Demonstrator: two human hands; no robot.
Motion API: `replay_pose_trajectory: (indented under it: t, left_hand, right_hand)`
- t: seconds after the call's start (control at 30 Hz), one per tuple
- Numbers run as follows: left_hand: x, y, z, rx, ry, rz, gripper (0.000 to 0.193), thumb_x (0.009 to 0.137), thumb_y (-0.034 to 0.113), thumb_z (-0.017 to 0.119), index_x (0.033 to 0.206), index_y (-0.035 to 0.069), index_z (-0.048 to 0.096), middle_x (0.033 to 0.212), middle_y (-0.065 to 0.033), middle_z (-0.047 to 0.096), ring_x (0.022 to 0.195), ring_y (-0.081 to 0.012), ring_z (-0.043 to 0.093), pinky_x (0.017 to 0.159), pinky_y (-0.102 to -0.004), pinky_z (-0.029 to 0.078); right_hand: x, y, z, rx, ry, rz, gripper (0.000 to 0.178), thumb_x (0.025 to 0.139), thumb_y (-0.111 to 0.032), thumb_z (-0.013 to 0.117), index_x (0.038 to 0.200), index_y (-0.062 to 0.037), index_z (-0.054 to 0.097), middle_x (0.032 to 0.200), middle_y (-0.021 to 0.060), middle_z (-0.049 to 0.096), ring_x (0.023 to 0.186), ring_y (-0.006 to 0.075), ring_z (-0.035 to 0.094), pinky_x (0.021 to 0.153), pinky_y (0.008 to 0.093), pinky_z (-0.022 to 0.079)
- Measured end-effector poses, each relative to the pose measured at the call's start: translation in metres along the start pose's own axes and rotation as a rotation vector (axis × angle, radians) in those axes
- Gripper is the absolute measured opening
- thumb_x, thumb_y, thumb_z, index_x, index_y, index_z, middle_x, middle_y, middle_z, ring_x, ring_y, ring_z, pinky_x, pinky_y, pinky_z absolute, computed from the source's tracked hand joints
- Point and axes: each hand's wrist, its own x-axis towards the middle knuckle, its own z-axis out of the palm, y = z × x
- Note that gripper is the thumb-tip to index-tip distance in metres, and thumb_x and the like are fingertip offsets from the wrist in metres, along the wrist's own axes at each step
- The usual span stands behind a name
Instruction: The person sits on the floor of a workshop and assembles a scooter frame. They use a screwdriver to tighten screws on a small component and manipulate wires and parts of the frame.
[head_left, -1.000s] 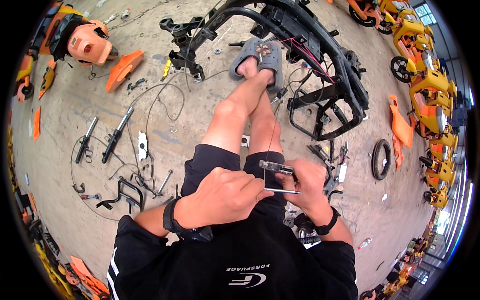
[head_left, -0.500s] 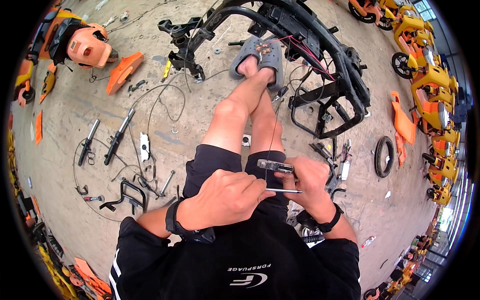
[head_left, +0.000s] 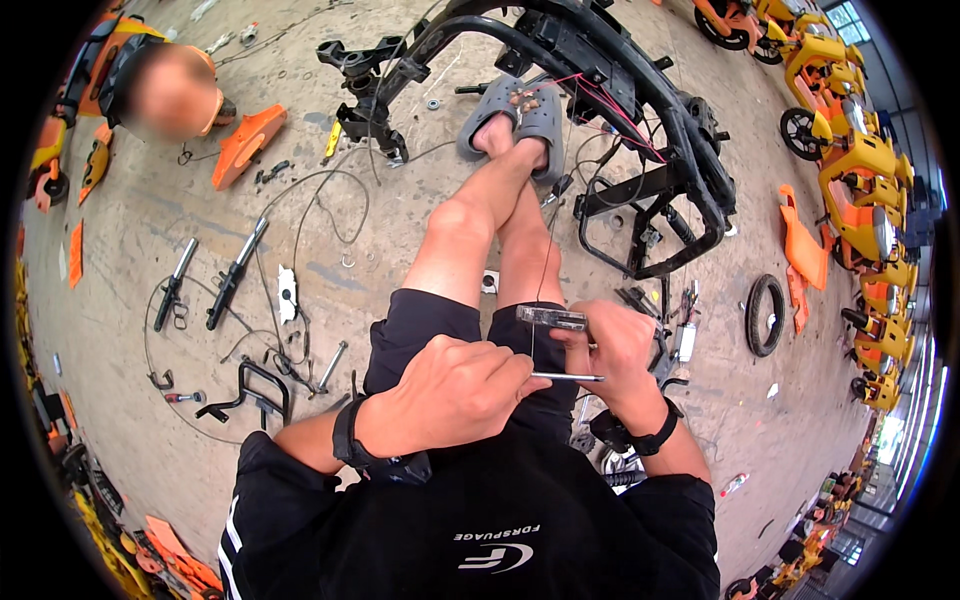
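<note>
Over my lap, my left hand (head_left: pixel 455 390) is closed, with a slim metal shaft (head_left: pixel 568 377) like a screwdriver's sticking out to the right; any handle is hidden in the fist. The shaft's tip reaches my right hand (head_left: pixel 615 350). Between its thumb and fingers my right hand grips a small oblong part (head_left: pixel 552 318), partly clear and partly dark, whose kind I cannot make out. A thin dark cable (head_left: pixel 547 262) comes down from the black scooter frame (head_left: pixel 440 55) to that part, and a fine strand continues below it towards my left fingertips.
Fork tubes (head_left: pixel 238 275), a bent black bracket (head_left: pixel 262 392) and loose cables lie on the floor to the left. At right are a tyre (head_left: pixel 766 315) and an orange panel (head_left: pixel 802 237). Yellow scooters (head_left: pixel 855 190) line the right side. My crossed feet rest beside the frame.
My right fingers have shifted slightly around the small part, showing more of the thumb side. The shaft and my left hand stay almost in place.
</note>
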Motion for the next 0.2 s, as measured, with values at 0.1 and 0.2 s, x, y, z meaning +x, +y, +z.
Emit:
replay_pose_trajectory:
  t: [0.1,0.2]
  left_hand:
    - [-0.0007,-0.0006,-0.0003,0.008,-0.01,-0.004,0.021,0.075,0.015,0.078,0.074,0.003,0.06,0.055,-0.0051,0.051,0.046,-0.0226,0.054,0.041,-0.0338,0.039]
    - [-0.0015,-0.0019,0.0007,0.003,-0.017,0.002,0.021,0.075,0.015,0.077,0.075,0.004,0.06,0.055,-0.0047,0.052,0.047,-0.0221,0.055,0.042,-0.0338,0.039]
  right_hand:
    - [0.0013,0.0,0.0012,0.008,-0.002,0.009,0.029,0.072,-0.023,0.079,0.071,-0.0035,0.057,0.055,0.008,0.051,0.046,0.0261,0.053,0.043,0.0337,0.038]
    - [0.0003,0.0018,0.0031,0.007,0.001,0.013,0.029,0.073,-0.023,0.079,0.07,-0.0038,0.058,0.055,0.008,0.051,0.046,0.0263,0.053,0.043,0.0337,0.038]
